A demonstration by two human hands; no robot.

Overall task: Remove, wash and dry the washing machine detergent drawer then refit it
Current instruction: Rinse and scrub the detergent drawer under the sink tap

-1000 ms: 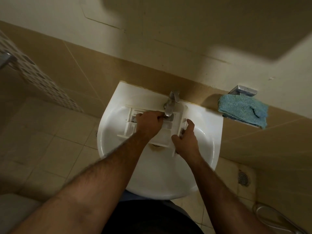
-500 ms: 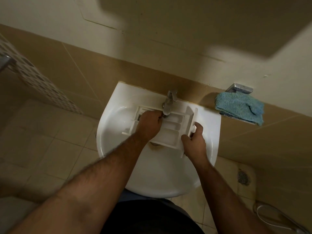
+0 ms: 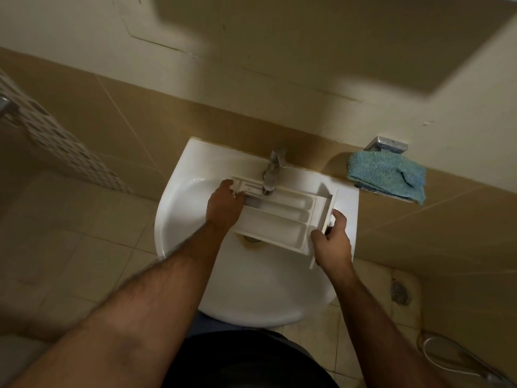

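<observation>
While the white plastic detergent drawer (image 3: 275, 217) lies across the white ceramic basin (image 3: 251, 289) beneath the chrome tap (image 3: 272, 172), the washing step appears to be in hand. Left hand (image 3: 223, 207) grasps the drawer's back end at 9 o'clock; right hand (image 3: 333, 240) grips its front panel at 3 o'clock. No running water can be made out. Next move, in my judgement, calls for turning the compartments under the spout, then drying with the blue terry cloth (image 3: 387, 176) on the wall holder at 2 o'clock. Beige tiled walls; floor drain (image 3: 399, 292) at 4 o'clock.
</observation>
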